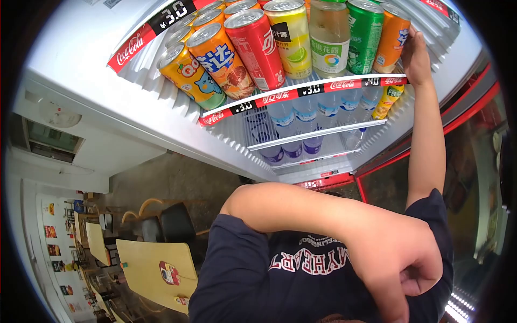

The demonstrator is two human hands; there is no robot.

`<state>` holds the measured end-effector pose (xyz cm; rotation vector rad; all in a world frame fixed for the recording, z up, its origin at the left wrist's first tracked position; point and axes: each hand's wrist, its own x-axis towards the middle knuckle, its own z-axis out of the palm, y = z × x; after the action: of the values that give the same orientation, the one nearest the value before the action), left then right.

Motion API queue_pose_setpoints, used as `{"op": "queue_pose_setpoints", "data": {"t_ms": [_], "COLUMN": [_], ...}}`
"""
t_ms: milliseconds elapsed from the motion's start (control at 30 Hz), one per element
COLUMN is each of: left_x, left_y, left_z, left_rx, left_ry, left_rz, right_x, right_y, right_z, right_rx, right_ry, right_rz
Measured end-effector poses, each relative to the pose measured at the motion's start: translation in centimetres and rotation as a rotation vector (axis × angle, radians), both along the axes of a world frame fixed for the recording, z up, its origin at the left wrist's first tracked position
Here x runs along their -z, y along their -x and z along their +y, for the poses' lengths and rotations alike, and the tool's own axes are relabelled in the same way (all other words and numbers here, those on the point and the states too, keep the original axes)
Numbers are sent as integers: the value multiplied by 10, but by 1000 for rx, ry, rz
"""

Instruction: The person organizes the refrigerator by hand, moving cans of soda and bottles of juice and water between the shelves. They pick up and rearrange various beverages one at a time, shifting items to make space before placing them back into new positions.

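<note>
At the right end of the top fridge shelf, my right hand (418,60) is against the side of an orange soda can (391,40), its fingers bent round the can's far edge and partly hidden. Beside that can stand a green can (364,37), a bottle of pale drink (329,40) with a green cap and a yellow lime-drink can (291,40). Farther left are a red Coca-Cola can (255,51) and two more orange cans. My left arm bends across my chest. My left hand (401,258) is in front of my dark shirt, fingers curled in with nothing visible in them.
Red price strips (277,98) run along the shelf edge. Water bottles (306,110) fill the shelf below. The red-framed fridge door (385,161) stands open on the right. At lower left are a light table (156,264) and black chairs (177,222).
</note>
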<state>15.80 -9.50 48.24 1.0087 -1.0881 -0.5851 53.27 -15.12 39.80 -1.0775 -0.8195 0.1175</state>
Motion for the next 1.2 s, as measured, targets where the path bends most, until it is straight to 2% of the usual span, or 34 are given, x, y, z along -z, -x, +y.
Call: {"op": "queue_pose_setpoints", "data": {"t_ms": [67, 133, 200, 300, 433, 600, 633, 833, 900, 967, 1133, 1200], "left_x": [-6, -8, -2, 6, -15, -6, 10, 76, 103, 122, 129, 126], "left_y": [-8, -16, -21, -27, -38, -45, -49, -54, -51, -45, -27, -17], "left_z": [9, 11, 10, 4, 14, 9, 5, 25, 27, 29, 53, 63], "left_rx": [-29, -26, -16, 44, 56, -155, -165, -599, -730, -830, -1163, -1306], "left_ry": [0, -1, -4, 76, 50, -276, -211, -281, -347, -434, -556, -607], "left_rz": [-109, -126, -44, 67, 62, 59, -19, -67, -30, 53, -206, -146], "right_x": [0, -10, -18, -14, -14, -11, -13, -6, -19, -19, -22, -19], "right_y": [3, 20, 39, 35, 34, 35, 37, 33, 49, 52, 60, 58], "right_z": [-2, 3, 11, 8, 7, 7, 7, 1, 3, 0, 8, 9], "right_rx": [-36, 44, 136, 97, 76, 70, 82, 71, 3, 31, 61, 32], "right_ry": [-23, -3, -4, 6, -2, -22, -25, 10, 28, 62, 55, 33], "right_rz": [-5, -12, 33, 26, 26, 72, 77, -62, -221, -251, -218, -198]}}
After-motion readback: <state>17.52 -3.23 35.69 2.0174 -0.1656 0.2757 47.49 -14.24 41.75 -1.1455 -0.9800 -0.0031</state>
